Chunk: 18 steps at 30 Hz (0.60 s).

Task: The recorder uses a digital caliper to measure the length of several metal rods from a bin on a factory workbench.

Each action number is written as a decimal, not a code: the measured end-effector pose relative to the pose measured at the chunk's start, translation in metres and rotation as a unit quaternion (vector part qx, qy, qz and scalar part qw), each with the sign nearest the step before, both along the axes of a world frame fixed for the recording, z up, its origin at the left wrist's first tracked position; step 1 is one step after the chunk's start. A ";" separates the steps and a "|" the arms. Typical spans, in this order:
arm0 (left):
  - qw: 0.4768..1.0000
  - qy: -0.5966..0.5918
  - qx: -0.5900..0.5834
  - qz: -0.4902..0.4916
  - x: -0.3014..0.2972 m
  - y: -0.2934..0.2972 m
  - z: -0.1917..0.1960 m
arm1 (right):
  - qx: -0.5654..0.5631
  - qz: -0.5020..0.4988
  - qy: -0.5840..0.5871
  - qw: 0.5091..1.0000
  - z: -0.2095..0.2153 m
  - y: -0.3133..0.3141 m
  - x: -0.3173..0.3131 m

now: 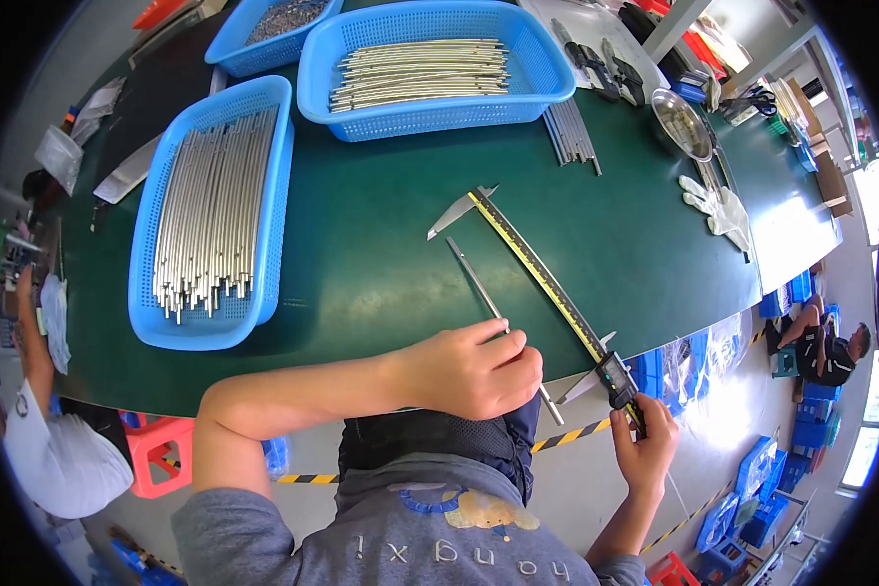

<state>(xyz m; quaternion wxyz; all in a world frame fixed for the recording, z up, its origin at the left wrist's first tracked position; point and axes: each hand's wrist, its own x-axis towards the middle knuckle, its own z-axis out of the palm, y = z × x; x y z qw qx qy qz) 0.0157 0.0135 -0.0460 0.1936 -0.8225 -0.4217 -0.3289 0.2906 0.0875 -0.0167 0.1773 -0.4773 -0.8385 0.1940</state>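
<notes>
Green tabletop [361,230] spreads beneath the work, and over its near edge both hands are busy. The left-hand grip [488,371] is closed, thumb and fingers pinching a thin metal rod [472,274] that slants from the tabletop side down past the hand toward the person's lap, its lower end beyond the edge. The right-hand grip [651,437] is curled around the display end of a digital caliper [537,269], whose yellow-marked beam runs up and leftward alongside the rod. The caliper's jaws stand wide apart, one at the far tip of the beam and one beside the display; the far one lies just beyond the rod's upper end, and whether the near one touches the lower end I cannot tell. To the left, a blue basket [190,337] holds many silvery rods [210,210] laid lengthwise; at the back, a wider blue basket [439,119] carries a layer of paler, yellowish rods [420,73] lying crosswise. A small bundle of grey rods [571,137] rests just beside that wider basket's right corner. Farther right lie a metal bowl [682,125] and a white glove [723,210]. One co-worker [68,464] in a white top is at the left.
</notes>
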 end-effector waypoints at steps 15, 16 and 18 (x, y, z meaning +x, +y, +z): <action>0.999 0.011 -0.029 0.034 -0.002 0.002 -0.009 | 0.001 0.009 -0.008 1.000 0.002 -0.003 -0.001; 0.999 -0.001 -0.019 0.029 -0.002 0.005 -0.010 | -0.002 0.008 -0.012 1.000 0.003 -0.004 0.000; 0.997 -0.007 -0.070 0.023 -0.003 0.003 -0.007 | -0.003 0.007 -0.002 1.000 0.001 -0.005 -0.001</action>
